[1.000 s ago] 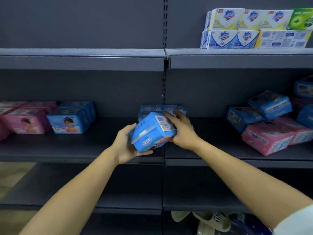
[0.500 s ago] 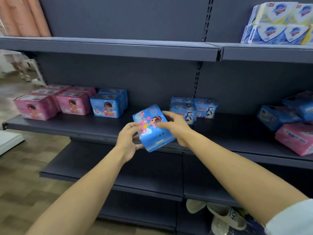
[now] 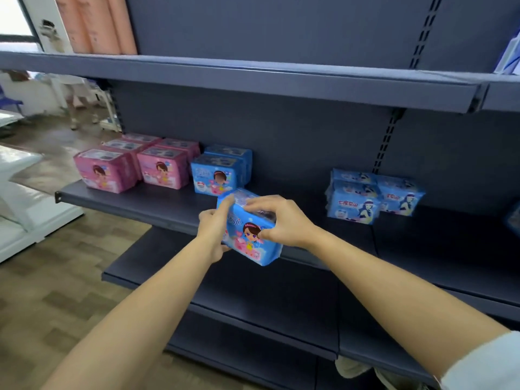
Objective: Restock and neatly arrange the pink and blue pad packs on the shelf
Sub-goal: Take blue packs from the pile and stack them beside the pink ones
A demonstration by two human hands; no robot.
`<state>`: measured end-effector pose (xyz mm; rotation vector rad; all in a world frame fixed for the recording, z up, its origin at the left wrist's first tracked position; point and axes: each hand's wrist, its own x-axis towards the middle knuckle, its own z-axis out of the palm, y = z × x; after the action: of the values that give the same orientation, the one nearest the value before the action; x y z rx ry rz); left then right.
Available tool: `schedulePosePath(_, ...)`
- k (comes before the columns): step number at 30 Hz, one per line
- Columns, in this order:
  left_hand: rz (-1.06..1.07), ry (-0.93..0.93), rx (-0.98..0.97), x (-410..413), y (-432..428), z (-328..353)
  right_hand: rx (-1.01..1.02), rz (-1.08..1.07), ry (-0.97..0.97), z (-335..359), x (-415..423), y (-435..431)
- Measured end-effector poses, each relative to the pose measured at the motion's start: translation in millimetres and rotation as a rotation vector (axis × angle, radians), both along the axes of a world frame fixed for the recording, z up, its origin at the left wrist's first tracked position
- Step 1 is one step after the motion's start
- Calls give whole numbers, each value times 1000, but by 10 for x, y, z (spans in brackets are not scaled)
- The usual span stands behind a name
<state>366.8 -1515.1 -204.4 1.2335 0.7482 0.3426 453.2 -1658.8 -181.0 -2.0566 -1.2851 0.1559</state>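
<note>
Shelving (image 3: 281, 136): a dark grey store unit fills the scene, its tiers running from near right to far left.
Floor (image 3: 56, 291): wood-patterned, at left.
Middle shelf (image 3: 157, 198): carries three groups of packs, well apart at the right.
Pink pad packs (image 3: 135, 164): standing in rows at the far left end, cartoon faces forward.
Pale blue packs (image 3: 371, 195): a loose cluster further right, near the upright slot strip.
Blue pad packs (image 3: 219, 173): two upright, one behind the other, just right of the pink ones.
Held blue pack (image 3: 250, 235): tilted, front face up, over the shelf's near edge, just in front of the standing blue packs.
Right hand (image 3: 284, 220): fingers curled over the pack's top, thumb pressed on its front.
Left hand (image 3: 213, 226): grips the pack's left end, fingers reaching up its corner.
</note>
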Motion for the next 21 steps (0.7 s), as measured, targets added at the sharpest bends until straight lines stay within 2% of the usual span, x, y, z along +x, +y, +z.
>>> schedulePosePath(4,107,-18,-28,187,303,-67,-38,-84,-72,-60,200,305)
schedulePosePath(7,136,-60,-40,349,416,-79,-75,-181,11,-122,412,437)
schedulePosePath(14,109,-51,-57,728,291,-152,-66,-215,160,-118,771,320)
schedulePosePath(18,90,32,63,1010,228,-121,-32,-303,200,-160,974,283)
schedulePosePath(21,52,121,150,1192,240,-105,-59,-354,159,-199,1105,279)
